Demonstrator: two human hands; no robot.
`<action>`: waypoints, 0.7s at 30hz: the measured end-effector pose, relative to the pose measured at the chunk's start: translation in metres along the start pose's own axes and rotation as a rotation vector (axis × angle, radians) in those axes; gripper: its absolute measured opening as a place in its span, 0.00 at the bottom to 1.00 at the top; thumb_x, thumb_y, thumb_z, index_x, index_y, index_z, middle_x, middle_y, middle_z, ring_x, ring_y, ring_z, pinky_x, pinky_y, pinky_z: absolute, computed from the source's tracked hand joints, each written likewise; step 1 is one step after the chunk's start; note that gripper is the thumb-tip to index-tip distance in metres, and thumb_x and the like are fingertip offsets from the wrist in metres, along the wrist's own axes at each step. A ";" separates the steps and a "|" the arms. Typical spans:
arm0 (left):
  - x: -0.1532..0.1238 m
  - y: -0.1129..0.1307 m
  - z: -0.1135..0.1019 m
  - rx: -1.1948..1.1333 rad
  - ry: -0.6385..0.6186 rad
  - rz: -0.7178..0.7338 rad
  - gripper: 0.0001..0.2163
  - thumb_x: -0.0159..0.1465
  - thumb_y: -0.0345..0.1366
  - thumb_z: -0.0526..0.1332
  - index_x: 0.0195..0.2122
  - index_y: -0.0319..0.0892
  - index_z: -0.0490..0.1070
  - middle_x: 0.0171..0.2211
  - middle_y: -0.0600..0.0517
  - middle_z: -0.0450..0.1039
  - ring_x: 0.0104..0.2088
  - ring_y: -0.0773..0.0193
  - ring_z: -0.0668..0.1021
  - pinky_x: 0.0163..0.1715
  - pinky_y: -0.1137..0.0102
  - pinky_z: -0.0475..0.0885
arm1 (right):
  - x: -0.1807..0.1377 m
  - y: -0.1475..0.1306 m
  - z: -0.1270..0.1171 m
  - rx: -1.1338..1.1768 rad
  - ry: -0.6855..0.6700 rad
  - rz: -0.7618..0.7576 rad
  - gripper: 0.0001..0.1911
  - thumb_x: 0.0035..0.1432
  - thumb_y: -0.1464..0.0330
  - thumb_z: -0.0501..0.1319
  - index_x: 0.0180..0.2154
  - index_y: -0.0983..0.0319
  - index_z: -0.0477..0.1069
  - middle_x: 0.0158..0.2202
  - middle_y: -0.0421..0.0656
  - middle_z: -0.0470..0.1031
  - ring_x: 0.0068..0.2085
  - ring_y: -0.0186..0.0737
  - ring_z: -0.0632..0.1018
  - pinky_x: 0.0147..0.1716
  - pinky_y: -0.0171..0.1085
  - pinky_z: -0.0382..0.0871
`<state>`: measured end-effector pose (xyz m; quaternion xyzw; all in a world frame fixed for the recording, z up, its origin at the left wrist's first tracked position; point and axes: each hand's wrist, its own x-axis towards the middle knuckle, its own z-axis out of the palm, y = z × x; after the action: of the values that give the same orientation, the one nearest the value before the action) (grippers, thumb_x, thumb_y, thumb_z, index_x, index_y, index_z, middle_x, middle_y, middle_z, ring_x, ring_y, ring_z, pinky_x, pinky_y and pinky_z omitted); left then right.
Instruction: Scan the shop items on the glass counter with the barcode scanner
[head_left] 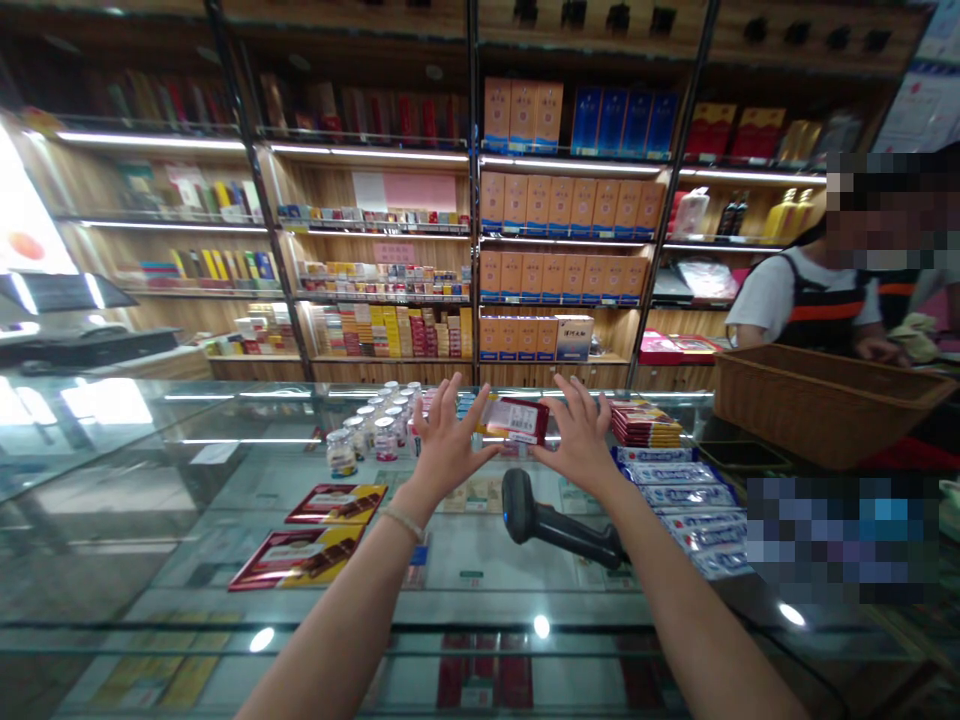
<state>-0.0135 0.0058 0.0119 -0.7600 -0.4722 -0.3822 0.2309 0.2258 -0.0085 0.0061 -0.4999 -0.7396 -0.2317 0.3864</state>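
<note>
Over a glass counter (225, 520) both my hands hold up a small red packet with a white label (517, 420). My left hand (444, 445) grips its left end, fingers partly spread upward. On the packet's right end, my right hand (579, 435) pinches with thumb and fingers. Just below the packet a black barcode scanner (559, 522) lies on the glass, under my right wrist.
Two red-and-yellow chocolate boxes (315, 540) lie at left, small jars (375, 425) behind. Stacked red packets (645, 425) and blue-white packs (682, 495) sit at right, by a wicker basket (817, 400). A person in an apron (817, 300) stands at right. Stocked shelves fill the back wall.
</note>
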 end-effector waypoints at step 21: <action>0.002 0.037 -0.012 -0.164 -0.019 -0.048 0.15 0.60 0.56 0.68 0.39 0.53 0.83 0.72 0.49 0.57 0.71 0.37 0.55 0.67 0.35 0.40 | -0.001 -0.029 -0.002 -0.024 0.082 -0.091 0.29 0.56 0.56 0.62 0.56 0.60 0.64 0.73 0.57 0.51 0.74 0.56 0.49 0.70 0.60 0.33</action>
<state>0.0154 -0.0179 0.0214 -0.7684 -0.4597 -0.4177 0.1540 0.1998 -0.0220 0.0077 -0.4604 -0.7423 -0.2780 0.3996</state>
